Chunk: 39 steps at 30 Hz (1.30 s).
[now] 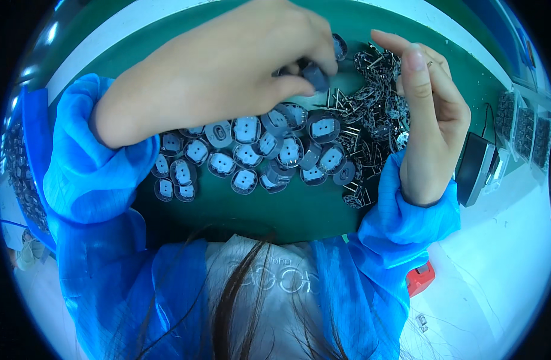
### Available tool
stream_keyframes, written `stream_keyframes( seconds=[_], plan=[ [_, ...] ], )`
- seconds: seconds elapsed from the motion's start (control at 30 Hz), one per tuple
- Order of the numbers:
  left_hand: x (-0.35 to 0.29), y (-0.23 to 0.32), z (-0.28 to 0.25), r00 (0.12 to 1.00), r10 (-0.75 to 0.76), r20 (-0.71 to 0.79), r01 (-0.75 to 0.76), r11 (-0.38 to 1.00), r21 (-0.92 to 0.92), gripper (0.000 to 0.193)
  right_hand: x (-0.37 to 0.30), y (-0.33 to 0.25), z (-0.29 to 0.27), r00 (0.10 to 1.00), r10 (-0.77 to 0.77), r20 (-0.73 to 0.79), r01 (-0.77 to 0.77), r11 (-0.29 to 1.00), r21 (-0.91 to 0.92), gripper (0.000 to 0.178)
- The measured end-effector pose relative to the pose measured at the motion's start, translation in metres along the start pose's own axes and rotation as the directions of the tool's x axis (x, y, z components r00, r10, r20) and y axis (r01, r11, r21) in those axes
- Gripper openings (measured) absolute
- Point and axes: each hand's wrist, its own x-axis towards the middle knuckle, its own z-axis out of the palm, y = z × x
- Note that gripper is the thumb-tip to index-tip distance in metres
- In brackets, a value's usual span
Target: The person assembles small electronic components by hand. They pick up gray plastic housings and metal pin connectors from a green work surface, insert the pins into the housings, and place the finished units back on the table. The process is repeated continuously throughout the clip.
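My left hand (281, 57) reaches across the far middle of the mat, its thumb and fingers closed on a small dark grey plastic housing (315, 78). Just beyond its fingertips is another dark rounded housing (339, 47). My right hand (434, 102) is raised over the right side with thumb and index finger apart; I see nothing held in it. Beside and below it lies a heap of small metal-pinned parts (371, 102). Nearer me, under my left forearm, several grey housings with pale inserts (246, 129) are spread out, some tipped or turned over.
A green mat (227, 213) covers the work surface. At the left edge stands a blue bin (38, 132) full of dark parts. On the right are a black box-shaped device (475, 168) with a cable, clear trays of parts (530, 132) and a red object (420, 279).
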Motion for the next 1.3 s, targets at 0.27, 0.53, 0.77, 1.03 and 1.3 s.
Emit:
stream_keyframes(
  seconds=[0.27,0.53,0.77,1.03,1.3],
  plan=[
    [0.007,0.033,-0.007,0.973,-0.154,-0.171,0.091,0.94,-0.329,0.028,0.002,-0.012,-0.006,0.969,-0.083,0.233,0.069,0.996,0.064,0.034],
    [0.006,0.039,-0.02,0.956,-0.272,0.109,0.286,0.78,-0.557,0.037,-0.001,0.001,0.002,0.989,-0.134,0.064,0.118,0.972,0.206,0.01],
    [0.007,0.039,-0.016,0.988,-0.153,-0.015,0.129,0.875,-0.466,0.028,-0.005,0.004,0.003,0.967,-0.254,-0.035,0.252,0.966,-0.054,0.02],
    [0.005,0.024,-0.026,1.0,-0.002,0.016,0.006,0.965,-0.262,0.028,-0.003,0.007,-0.006,0.975,-0.218,0.036,0.218,0.976,0.003,0.027],
    [0.004,0.028,-0.009,0.988,-0.123,-0.095,0.076,0.916,-0.394,0.03,-0.005,0.0,0.007,0.967,-0.252,-0.041,0.253,0.967,0.023,0.024]
  ],
)
